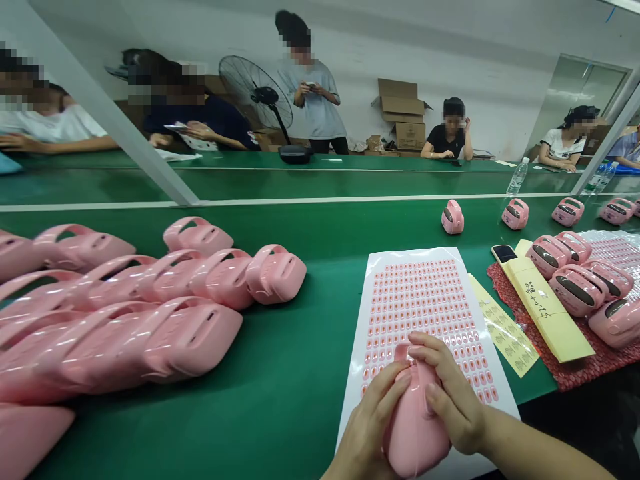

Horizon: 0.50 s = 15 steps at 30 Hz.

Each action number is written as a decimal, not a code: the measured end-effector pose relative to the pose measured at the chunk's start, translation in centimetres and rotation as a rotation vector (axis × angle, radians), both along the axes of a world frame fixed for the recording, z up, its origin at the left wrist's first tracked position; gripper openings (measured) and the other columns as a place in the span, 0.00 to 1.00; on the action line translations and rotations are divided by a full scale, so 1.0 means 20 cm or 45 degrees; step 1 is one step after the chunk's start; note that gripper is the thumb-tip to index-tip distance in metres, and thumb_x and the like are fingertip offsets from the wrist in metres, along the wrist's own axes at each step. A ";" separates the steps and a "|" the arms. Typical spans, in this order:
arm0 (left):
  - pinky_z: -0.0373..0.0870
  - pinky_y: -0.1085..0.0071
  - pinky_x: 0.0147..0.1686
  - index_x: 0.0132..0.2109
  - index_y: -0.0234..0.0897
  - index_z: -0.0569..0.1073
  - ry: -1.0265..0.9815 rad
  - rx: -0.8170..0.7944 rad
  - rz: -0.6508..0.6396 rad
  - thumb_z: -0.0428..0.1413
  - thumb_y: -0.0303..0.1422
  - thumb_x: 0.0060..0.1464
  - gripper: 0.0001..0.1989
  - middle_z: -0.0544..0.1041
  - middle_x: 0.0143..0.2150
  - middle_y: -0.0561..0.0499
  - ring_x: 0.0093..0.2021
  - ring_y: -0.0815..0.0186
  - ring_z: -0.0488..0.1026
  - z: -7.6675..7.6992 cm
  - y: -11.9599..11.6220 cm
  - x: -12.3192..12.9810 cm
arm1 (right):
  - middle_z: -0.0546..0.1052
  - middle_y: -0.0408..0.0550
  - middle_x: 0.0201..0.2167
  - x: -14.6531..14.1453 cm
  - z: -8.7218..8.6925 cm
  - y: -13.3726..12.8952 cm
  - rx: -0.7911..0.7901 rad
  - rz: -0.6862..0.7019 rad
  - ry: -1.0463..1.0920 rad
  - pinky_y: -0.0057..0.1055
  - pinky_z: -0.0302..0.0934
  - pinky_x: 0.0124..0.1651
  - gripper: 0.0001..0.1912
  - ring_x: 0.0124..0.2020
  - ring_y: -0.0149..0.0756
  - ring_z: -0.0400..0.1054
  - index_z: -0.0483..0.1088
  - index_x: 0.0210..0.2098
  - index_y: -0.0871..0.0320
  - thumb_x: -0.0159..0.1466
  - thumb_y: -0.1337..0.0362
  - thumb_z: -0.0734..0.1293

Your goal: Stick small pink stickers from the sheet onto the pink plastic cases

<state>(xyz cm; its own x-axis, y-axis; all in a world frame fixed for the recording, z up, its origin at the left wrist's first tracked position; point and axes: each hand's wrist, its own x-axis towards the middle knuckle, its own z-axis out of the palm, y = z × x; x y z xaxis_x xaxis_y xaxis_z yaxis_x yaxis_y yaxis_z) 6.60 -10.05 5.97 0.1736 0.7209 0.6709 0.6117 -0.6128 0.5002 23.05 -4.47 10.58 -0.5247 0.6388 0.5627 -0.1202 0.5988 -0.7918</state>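
Between my two hands is a pink plastic housing with a carrying handle [417, 427], its handle end pointing away from me. My left hand [370, 417] is wrapped around its left side, fingertips near the base of the handle. On the other side, my right hand [453, 393] grips it, with the thumb pressed on the body and fingers by the handle. Beneath them lies a white sheet of small oval stickers [415, 293], printed in pink and red rows. What the fingertips touch at the handle is too small to make out.
Rows of similar pink housings [195, 340] lie at the left. More housings [580, 290] rest at right on red bubble wrap [555, 373], beside yellow paper [545, 313] and a yellow label sheet [505, 327]. Single housings [453, 218] stand further back. Co-workers sit beyond the green table [280, 373].
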 end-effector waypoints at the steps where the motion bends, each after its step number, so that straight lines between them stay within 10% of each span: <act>1: 0.70 0.57 0.48 0.65 0.43 0.53 0.005 0.021 0.004 0.60 0.34 0.48 0.39 0.69 0.56 0.36 0.55 0.48 0.69 0.00 0.00 0.00 | 0.60 0.50 0.60 0.00 0.00 0.00 -0.013 -0.005 -0.002 0.44 0.49 0.63 0.22 0.62 0.41 0.53 0.54 0.59 0.50 0.66 0.66 0.53; 15: 0.69 0.49 0.49 0.63 0.47 0.55 -0.259 -0.201 0.130 0.65 0.31 0.40 0.44 0.68 0.57 0.38 0.55 0.44 0.68 0.00 -0.02 0.07 | 0.70 0.49 0.54 0.03 -0.03 0.20 -0.086 -0.170 -0.268 0.38 0.58 0.58 0.18 0.56 0.37 0.62 0.62 0.55 0.52 0.68 0.61 0.53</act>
<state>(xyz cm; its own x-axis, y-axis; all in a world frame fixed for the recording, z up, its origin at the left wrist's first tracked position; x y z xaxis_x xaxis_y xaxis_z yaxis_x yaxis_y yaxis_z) 8.10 -10.37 6.02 -0.0322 0.8261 0.5625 0.5434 -0.4579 0.7036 23.56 -0.57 9.98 -0.5340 0.7427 0.4041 0.1280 0.5434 -0.8296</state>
